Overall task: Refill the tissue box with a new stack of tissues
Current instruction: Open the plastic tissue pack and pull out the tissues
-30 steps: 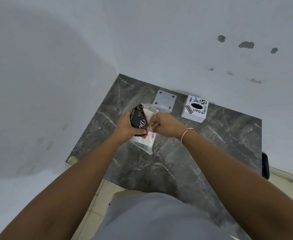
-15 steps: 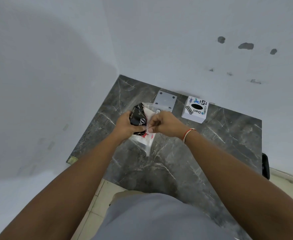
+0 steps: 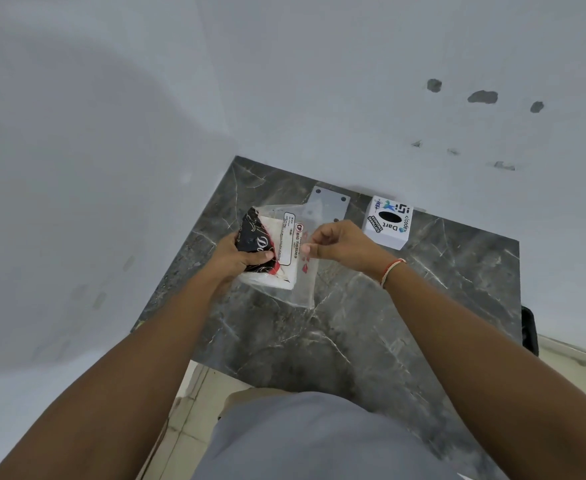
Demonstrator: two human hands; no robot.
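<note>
— What's the person got hold of there?

— A tissue pack (image 3: 277,251), in a clear plastic wrapper with a black printed part on its left side. It's held just above the dark marble table (image 3: 371,323), toward the far left part of it.

— Which hand is doing what?

— The left hand (image 3: 239,258) grips the pack from the left, fingers curled around the black end, thumb pressed on top. The right hand (image 3: 340,245) is pinched closed on the loose plastic wrapper (image 3: 307,237); thumb and forefinger meet on the film at the pack's right edge, the other fingers tucked in behind.

— And the box they're meant to fill?

— The tissue box (image 3: 388,225) is a white cube with stickers and a dark oval slot on top. It stands on the table to the right of the hands, at the far edge close to the wall (image 3: 319,81), apart from the pack.

— Anything else on the table?

— A flat grey plate (image 3: 329,204) with small holes in its corners lies between the box and the pack, partly behind the wrapper. There's a red and white band (image 3: 390,270) on the right wrist.
</note>
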